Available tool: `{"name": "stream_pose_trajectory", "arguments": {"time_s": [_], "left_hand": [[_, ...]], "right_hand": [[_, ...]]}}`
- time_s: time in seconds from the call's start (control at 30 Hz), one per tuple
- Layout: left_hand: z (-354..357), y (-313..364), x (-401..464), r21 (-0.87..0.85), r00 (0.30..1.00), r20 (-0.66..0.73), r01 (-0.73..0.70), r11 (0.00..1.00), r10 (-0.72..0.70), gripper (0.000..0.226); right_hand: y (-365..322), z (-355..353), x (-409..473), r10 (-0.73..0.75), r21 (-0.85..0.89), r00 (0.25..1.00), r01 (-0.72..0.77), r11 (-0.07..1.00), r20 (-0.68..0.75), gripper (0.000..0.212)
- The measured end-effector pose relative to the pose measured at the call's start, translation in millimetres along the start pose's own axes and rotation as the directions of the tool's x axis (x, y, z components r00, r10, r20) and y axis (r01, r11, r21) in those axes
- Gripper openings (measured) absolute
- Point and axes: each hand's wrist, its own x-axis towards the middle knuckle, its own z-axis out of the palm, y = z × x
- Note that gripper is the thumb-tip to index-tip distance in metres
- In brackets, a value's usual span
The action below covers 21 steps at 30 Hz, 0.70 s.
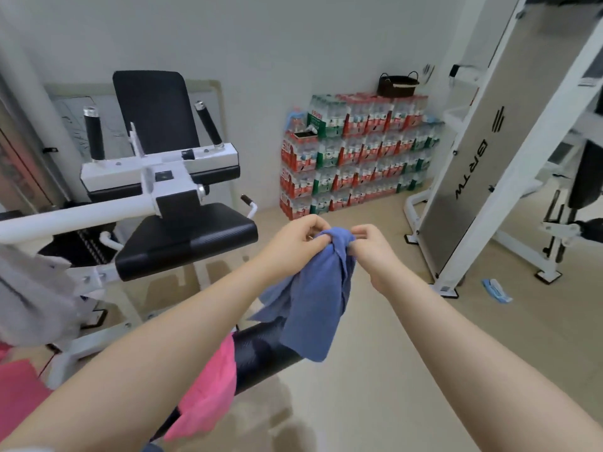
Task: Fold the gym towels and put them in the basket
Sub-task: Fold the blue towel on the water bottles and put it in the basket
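A blue towel point(313, 298) hangs bunched in the air in front of me. My left hand point(298, 238) and my right hand point(375, 247) both pinch its top edge, close together. A pink towel point(208, 396) lies draped over a black padded bench point(261, 353) below my left forearm. More pink cloth point(16, 393) shows at the lower left, and a grey towel point(32, 295) hangs at the left. A dark basket point(397, 84) with handles stands far off on top of stacked water-bottle packs.
A white exercise machine with a black seat point(186, 239) fills the left. Stacked bottle packs point(352, 154) line the far wall. A white weight-machine frame point(483, 158) stands at the right. A small blue item point(497, 290) lies on the beige floor.
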Motion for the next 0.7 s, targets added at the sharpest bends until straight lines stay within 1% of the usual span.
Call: {"name": "stream_pose_trajectory", "arguments": {"time_s": [0.03, 0.07, 0.1, 0.13, 0.2, 0.23, 0.27, 0.33, 0.37, 0.43, 0.5, 0.57, 0.7], "left_hand": [[11.1, 6.9, 14.5, 0.069, 1.0, -0.006, -0.002, 0.998, 0.002, 0.011], [21.2, 12.7, 28.6, 0.139, 1.0, -0.023, 0.003, 0.99, 0.0, 0.011], [30.5, 17.4, 42.0, 0.202, 0.999, -0.039, 0.012, 0.979, -0.004, 0.012], [39.2, 21.0, 55.1, 0.245, 0.999, -0.049, 0.024, 0.969, -0.012, 0.013], [53.8, 26.0, 79.7, 0.269, 0.998, -0.049, 0.051, 0.962, -0.039, 0.016], [59.8, 28.1, 91.6, 0.249, 0.997, -0.043, 0.069, 0.966, -0.06, 0.018], [64.5, 29.7, 103.8, 0.205, 0.996, -0.033, 0.092, 0.975, -0.087, 0.021], [73.9, 31.1, 128.2, 0.081, 0.991, 0.009, 0.129, 0.988, -0.131, 0.025], [78.5, 31.0, 140.6, 0.041, 0.99, 0.039, 0.135, 0.99, -0.137, 0.026], [87.3, 29.1, 167.8, 0.02, 0.987, 0.099, 0.124, 0.992, -0.126, 0.027], [98.8, 24.6, 203.7, -0.022, 0.985, 0.126, 0.124, 0.992, -0.12, 0.026], [108.8, 18.5, 236.0, -0.06, 0.985, 0.118, 0.134, 0.989, -0.126, 0.024], [138.6, 1.9, 332.2, -0.098, 0.977, 0.074, 0.208, 0.973, -0.201, 0.031]], "right_hand": [[-0.6, -15.6, 5.9, -0.097, -0.064, 0.993, 0.093, 0.994, -0.062, 0.032], [-2.1, -29.9, 10.1, -0.214, -0.113, 0.971, 0.202, 0.973, -0.106, 0.034], [-2.8, -42.8, 14.7, -0.321, -0.145, 0.941, 0.305, 0.941, -0.106, 0.031], [-3.9, -54.3, 19.5, -0.398, -0.153, 0.915, 0.385, 0.91, -0.063, 0.025], [-3.9, -73.2, 27.4, -0.456, -0.168, 0.884, 0.467, 0.868, 0.1, 0.011], [-3.0, -82.6, 32.2, -0.462, -0.199, 0.869, 0.492, 0.848, 0.18, 0.009], [-1.8, -92.0, 39.8, -0.465, -0.234, 0.853, 0.515, 0.825, 0.238, 0.015], [2.6, -109.5, 60.6, -0.467, -0.285, 0.839, 0.537, 0.794, 0.28, 0.03], [5.0, -117.1, 72.5, -0.468, -0.296, 0.84, 0.537, 0.79, 0.273, 0.032], [6.5, -130.6, 98.3, -0.487, -0.323, 0.845, 0.534, 0.781, 0.221, 0.03], [7.4, -144.3, 131.7, -0.523, -0.378, 0.835, 0.545, 0.748, 0.171, 0.027], [3.8, -153.9, 161.2, -0.548, -0.434, 0.825, 0.546, 0.716, 0.134, 0.024], [-7.0, -176.3, 253.4, -0.547, -0.529, 0.837, 0.476, 0.703, 0.026, 0.019]]}}
